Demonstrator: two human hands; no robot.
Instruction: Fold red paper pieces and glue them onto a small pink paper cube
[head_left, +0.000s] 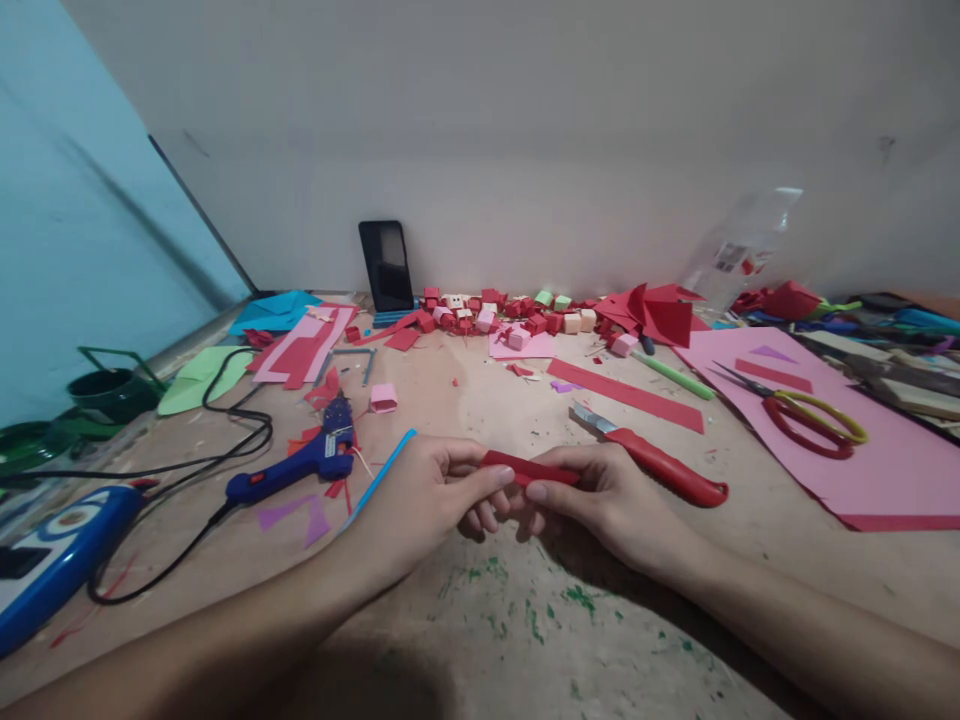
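While both hands hold it up at the near middle of the table (495, 600), the folded red paper strip (538, 470) lies crosswise between the left hand (439, 490) and the right hand (604, 490), its long axis running left to right with the right end slightly nearer. Neither hand is clearly closer: each pinches its own part of the strip, thumb on the near face and curled fingers behind, the thumb tips just apart. The hidden fingertips cannot be told. Beyond the right hand, the red-handled knife (667, 468) slants away to the left; left of the left hand lies the blue glue gun (300, 470). Farther off are a flat red strip (630, 392) and, near the wall, small paper cubes (517, 337).
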